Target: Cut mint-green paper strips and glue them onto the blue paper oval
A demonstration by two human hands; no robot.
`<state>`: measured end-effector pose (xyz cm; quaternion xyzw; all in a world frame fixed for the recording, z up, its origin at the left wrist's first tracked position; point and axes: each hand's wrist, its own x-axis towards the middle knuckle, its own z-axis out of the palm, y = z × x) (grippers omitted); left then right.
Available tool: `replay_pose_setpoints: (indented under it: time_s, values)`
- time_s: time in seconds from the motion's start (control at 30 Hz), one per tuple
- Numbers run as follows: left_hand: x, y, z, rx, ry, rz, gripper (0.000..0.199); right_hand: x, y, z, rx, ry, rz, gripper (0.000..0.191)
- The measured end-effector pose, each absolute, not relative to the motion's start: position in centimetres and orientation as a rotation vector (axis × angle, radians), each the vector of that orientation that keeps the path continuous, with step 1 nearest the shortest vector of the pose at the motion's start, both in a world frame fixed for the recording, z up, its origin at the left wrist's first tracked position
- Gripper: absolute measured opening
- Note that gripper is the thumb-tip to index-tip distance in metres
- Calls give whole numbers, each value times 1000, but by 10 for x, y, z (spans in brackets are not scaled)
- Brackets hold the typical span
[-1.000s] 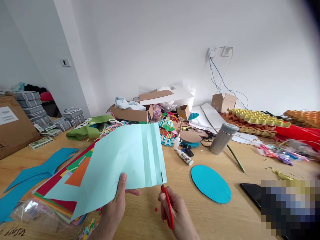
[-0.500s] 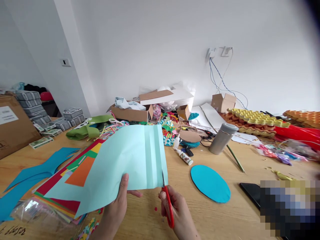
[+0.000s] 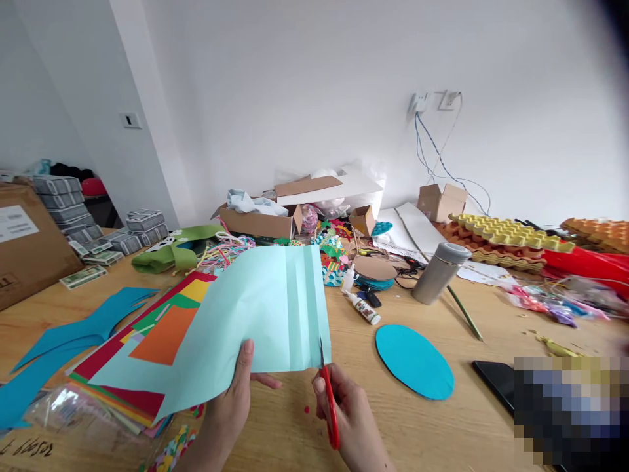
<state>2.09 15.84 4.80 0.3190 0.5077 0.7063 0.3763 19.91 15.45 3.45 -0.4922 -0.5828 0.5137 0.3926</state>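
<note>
A large pale aqua sheet of paper [image 3: 255, 308], with fold lines along its right part, is held up by my left hand [image 3: 240, 383], thumb on top and fingers beneath. My right hand [image 3: 346, 406] grips red-handled scissors [image 3: 331, 413]. Their blades lie at the sheet's lower right edge, near the outermost fold. To the right, a bright blue oval [image 3: 415, 362] rests flat on the wooden table [image 3: 417, 432]. Left of the sheet are stacked coloured papers [image 3: 164, 334] and blue paper offcuts [image 3: 81, 331].
Glue bottles [image 3: 363, 308] lie beyond the sheet, near a grey flask [image 3: 439, 272]. A black phone [image 3: 494, 383] sits at the right. Egg trays [image 3: 506, 236] and cardboard boxes [image 3: 258, 221] stand at the back, and a large carton [image 3: 39, 262] at the far left.
The view has shifted very slightly. The hands, sheet and scissors keep nearly the same positions relative to each other.
</note>
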Motion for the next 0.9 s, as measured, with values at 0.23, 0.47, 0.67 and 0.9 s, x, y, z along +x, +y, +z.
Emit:
replay_pose_setpoints:
  time_s: [0.23, 0.47, 0.67, 0.9]
  values:
    - [23, 157, 53, 853, 1287, 1814, 51, 199, 156, 27, -1297, -1462, 1239, 44]
    - [19, 160, 45, 818, 1286, 1823, 47, 200, 159, 22, -1321, -1422, 1225, 45]
    - [19, 159, 43, 888, 1357, 1817, 43, 201, 159, 23, -1342, -1424, 1282, 49]
    - [22, 156, 47, 935, 1378, 1715, 40, 201, 158, 25, -1317, -1413, 1315, 54]
